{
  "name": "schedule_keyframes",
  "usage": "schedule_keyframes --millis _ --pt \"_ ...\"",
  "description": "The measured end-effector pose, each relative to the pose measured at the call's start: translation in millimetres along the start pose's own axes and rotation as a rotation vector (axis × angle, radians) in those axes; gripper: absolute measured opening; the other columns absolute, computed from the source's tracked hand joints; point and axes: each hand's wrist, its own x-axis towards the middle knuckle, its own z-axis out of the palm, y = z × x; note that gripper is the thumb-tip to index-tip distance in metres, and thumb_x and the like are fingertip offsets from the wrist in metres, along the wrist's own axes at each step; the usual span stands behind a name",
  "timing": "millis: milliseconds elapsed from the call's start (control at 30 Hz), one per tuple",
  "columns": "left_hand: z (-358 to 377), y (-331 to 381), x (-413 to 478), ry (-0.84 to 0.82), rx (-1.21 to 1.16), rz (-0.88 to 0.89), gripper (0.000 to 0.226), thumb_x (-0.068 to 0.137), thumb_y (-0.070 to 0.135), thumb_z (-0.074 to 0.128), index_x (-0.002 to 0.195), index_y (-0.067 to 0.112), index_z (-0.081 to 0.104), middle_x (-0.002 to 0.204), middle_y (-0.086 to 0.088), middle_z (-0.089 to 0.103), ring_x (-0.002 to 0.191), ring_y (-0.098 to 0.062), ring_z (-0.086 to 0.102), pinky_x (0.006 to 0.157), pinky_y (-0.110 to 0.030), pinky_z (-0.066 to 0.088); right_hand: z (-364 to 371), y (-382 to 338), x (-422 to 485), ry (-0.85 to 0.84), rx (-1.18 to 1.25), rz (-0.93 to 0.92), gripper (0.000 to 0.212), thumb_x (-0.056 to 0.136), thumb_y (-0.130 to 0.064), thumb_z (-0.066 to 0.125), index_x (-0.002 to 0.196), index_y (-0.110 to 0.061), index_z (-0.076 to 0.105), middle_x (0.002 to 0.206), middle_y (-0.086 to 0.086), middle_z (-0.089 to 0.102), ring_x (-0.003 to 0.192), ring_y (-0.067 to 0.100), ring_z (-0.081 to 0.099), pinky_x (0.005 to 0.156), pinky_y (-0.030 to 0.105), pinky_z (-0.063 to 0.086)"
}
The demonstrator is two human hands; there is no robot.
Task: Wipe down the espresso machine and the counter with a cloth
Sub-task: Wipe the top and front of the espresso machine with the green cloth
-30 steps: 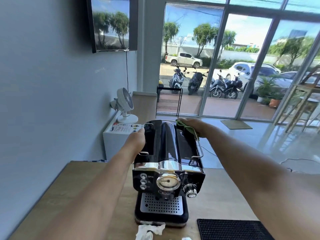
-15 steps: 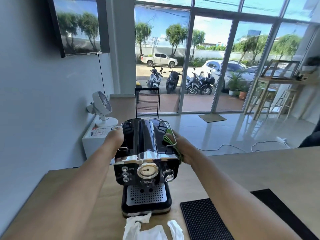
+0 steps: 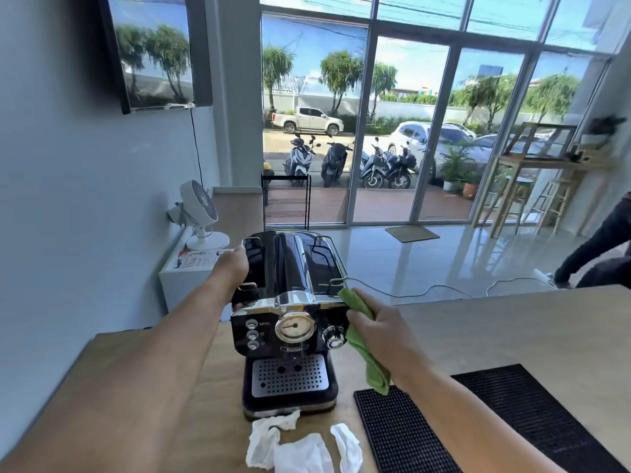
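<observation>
A black and chrome espresso machine (image 3: 290, 302) with a round gauge stands on the wooden counter (image 3: 495, 332). My left hand (image 3: 232, 268) grips the machine's top left edge. My right hand (image 3: 382, 331) presses a green cloth (image 3: 367, 349) against the machine's right front corner; the cloth's loose end hangs down toward the counter. The machine's right side is hidden behind the hand and the cloth.
Crumpled white tissues (image 3: 300, 445) lie in front of the machine. A black rubber bar mat (image 3: 512, 421) lies to the right. A white fan (image 3: 199, 213) stands on a low cabinet by the left wall. A person's leg (image 3: 597, 247) shows at far right.
My right hand has drawn the cloth from the far end of the machine's top, along its right edge, to the front right corner. The left hand stays on the top left edge.
</observation>
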Motion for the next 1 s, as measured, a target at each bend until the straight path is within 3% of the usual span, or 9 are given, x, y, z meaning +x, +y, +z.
schedule_keyframes --millis 133,233,367,467,533,567,633,867,1000 --pt "0.7 -3.8 7.5 -0.006 -0.009 0.026 0.057 0.096 0.046 0.029 0.127 0.004 0.053 0.129 -0.011 0.054 0.115 -0.029 0.05 0.103 -0.041 0.038 -25.3 -54.3 -8.7 0.045 0.176 -0.064 0.027 0.091 -0.004 0.06 0.095 -0.028 0.072 0.068 -0.001 0.07 0.052 0.007 0.059 0.049 0.022 0.05" --pt "2.5 -4.4 8.4 -0.012 -0.021 0.032 0.055 0.097 0.044 0.028 0.123 0.003 0.055 0.129 -0.013 0.055 0.113 -0.029 0.051 0.103 -0.042 0.038 -26.9 -88.8 29.0 0.122 0.282 -0.19 0.02 0.092 -0.007 0.061 0.099 -0.024 0.069 0.088 0.009 0.072 0.071 0.018 0.066 0.069 0.034 0.058" --pt "5.7 -5.4 9.7 -0.004 -0.027 0.013 0.056 0.1 0.04 0.027 0.138 0.001 0.041 0.145 -0.012 0.04 0.132 -0.027 0.038 0.106 -0.036 0.028 10.1 -92.7 109.2 0.104 -0.15 -0.283 0.024 0.095 -0.006 0.053 0.117 -0.008 0.065 0.085 0.007 0.066 0.061 0.012 0.058 0.057 0.023 0.053" --pt "4.5 -6.6 9.9 -0.014 -0.024 0.009 0.057 0.099 0.043 0.027 0.134 0.003 0.046 0.136 -0.012 0.049 0.123 -0.027 0.045 0.102 -0.037 0.032 51.0 -66.9 145.0 -0.063 -0.501 -0.271 0.03 0.098 -0.008 0.049 0.125 -0.01 0.062 0.11 0.011 0.069 0.057 0.006 0.051 0.055 0.022 0.046" --pt "3.9 -5.9 9.8 -0.027 -0.044 0.007 0.057 0.097 0.048 0.029 0.127 0.005 0.053 0.126 -0.007 0.055 0.111 -0.026 0.05 0.099 -0.038 0.037 72.0 -54.9 150.6 -0.151 -0.66 -0.236 0.033 0.101 -0.022 0.046 0.132 -0.014 0.057 0.125 0.011 0.063 0.075 0.012 0.059 0.066 0.026 0.045" --pt "3.7 -6.7 11.3 -0.029 -0.06 0.004 0.056 0.097 0.048 0.03 0.126 0.006 0.054 0.125 -0.004 0.055 0.11 -0.024 0.05 0.099 -0.037 0.037 80.1 -52.9 150.7 -0.162 -0.728 -0.211 0.037 0.102 -0.027 0.043 0.135 -0.012 0.052 0.132 0.012 0.058 0.098 0.02 0.061 0.079 0.031 0.045" --pt "3.4 -7.5 14.7 -0.019 -0.071 0.006 0.055 0.096 0.047 0.031 0.125 0.007 0.054 0.127 -0.002 0.054 0.113 -0.024 0.05 0.102 -0.037 0.037 91.0 -52.4 150.7 -0.15 -0.785 -0.165 0.044 0.102 -0.027 0.037 0.142 -0.007 0.042 0.147 0.012 0.044 0.133 0.029 0.043 0.104 0.037 0.036" --pt "6.4 -8.3 14.7 -0.006 -0.065 0.012 0.048 0.098 0.039 0.028 0.123 0.006 0.053 0.124 -0.004 0.053 0.109 -0.022 0.049 0.098 -0.034 0.036 83.3 -40.3 74.4 -0.187 -0.818 -0.306 0.041 0.103 -0.023 0.037 0.142 -0.01 0.039 0.157 0.008 0.028 0.146 0.026 0.025 0.117 0.037 0.022" --pt "6.9 -9.0 15.6 0.002 -0.072 0.005 0.053 0.1 0.04 0.028 0.132 0.003 0.048 0.13 -0.008 0.051 0.117 -0.026 0.047 0.098 -0.034 0.033 56.6 -25.8 30.9 -0.173 -0.787 -0.429 0.047 0.104 -0.027 0.038 0.149 -0.019 0.032 0.159 -0.007 0.025 0.143 0.015 0.031 0.113 0.031 0.031"
